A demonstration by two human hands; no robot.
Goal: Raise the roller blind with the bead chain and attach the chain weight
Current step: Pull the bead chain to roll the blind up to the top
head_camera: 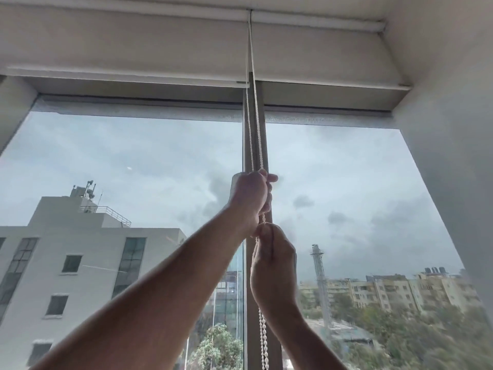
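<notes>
Two beige roller blinds hang near the top of a tall window, the left roller blind (128,46) and the right one (320,54), both mostly rolled up. A white bead chain (252,124) drops between them along the dark window mullion (254,145). My left hand (249,194) grips the chain with curled fingers at mid-height. Just below it, my right hand (273,263) grips the same chain, which runs on down past my wrist. No chain weight is visible.
A white wall (453,156) borders the window on the right and the ceiling (346,6) sits just above the blinds. Beyond the glass are a grey building (80,257), a tower, trees and cloudy sky.
</notes>
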